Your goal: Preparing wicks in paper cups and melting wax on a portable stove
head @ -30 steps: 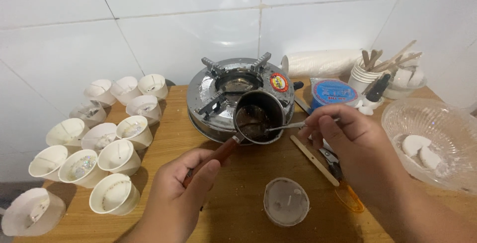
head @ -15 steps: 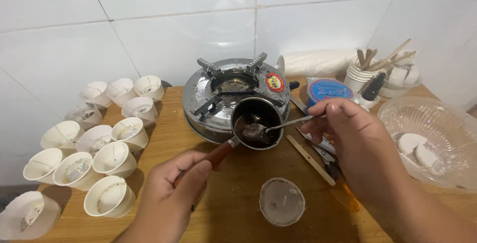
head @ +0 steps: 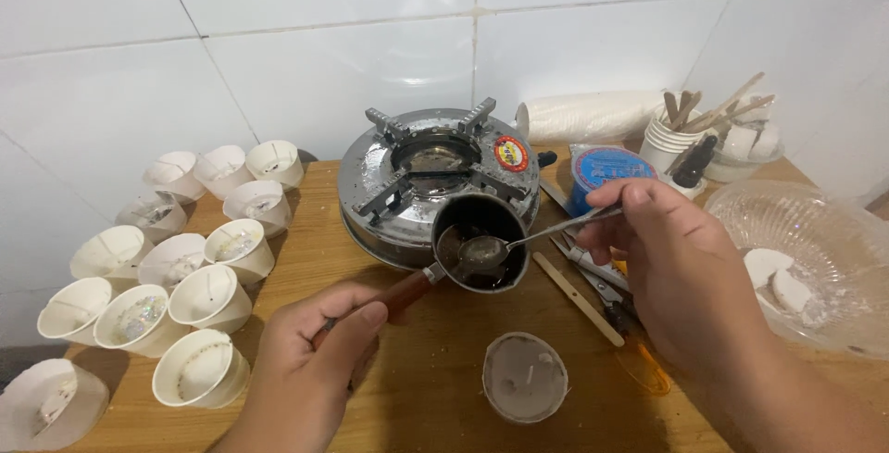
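Note:
My left hand (head: 310,360) grips the brown handle of a small dark metal pot (head: 482,242), held tilted over the wooden table in front of the stove. My right hand (head: 671,268) pinches a metal spoon (head: 519,242) whose bowl sits inside the pot, over the dark liquid. Below the pot, a paper cup (head: 526,377) filled with pale grey wax and a wick stands on the table.
A round metal gas stove (head: 407,170) stands behind the pot. Several white paper cups (head: 199,300) with wicks crowd the left side. To the right are a clear plastic bowl (head: 815,231) with white wax pieces, a wooden stick (head: 579,297), scissors (head: 630,333), and a cup of sticks (head: 681,133).
The pot and spoon have shifted slightly toward me and the spoon's bowl has lifted a little in the pot. My left hand has slid lower along the handle.

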